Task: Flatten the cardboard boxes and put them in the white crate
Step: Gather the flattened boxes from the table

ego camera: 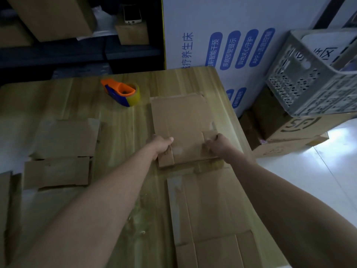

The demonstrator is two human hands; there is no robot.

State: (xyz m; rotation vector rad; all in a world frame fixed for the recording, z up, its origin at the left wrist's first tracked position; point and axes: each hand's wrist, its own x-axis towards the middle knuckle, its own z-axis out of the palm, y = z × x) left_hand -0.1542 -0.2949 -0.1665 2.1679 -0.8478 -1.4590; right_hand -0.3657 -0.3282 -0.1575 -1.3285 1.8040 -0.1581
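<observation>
nearest me lies a large flattened box (pixel 214 215); both grips, left hand (pixel 161 145) and right hand (pixel 218 147), clench the smaller flattened carton (pixel 181 120) mid-frame; next, lift toward the white crate (pixel 309 74) at upper right.

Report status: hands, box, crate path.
Both hands, left and right, grip flattened brown cardboard box on table. White lattice plastic crate right, path clear.

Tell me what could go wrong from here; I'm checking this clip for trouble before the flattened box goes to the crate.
1. Both hands, left hand and right hand, pinch only the near edge of the flattened box, so it may sag or spring open when lifted.
2. The white crate sits tilted on boxes off the table's right side; a push could shift it.
3. The tape dispenser lies close to the box's far corner and could get knocked.
</observation>
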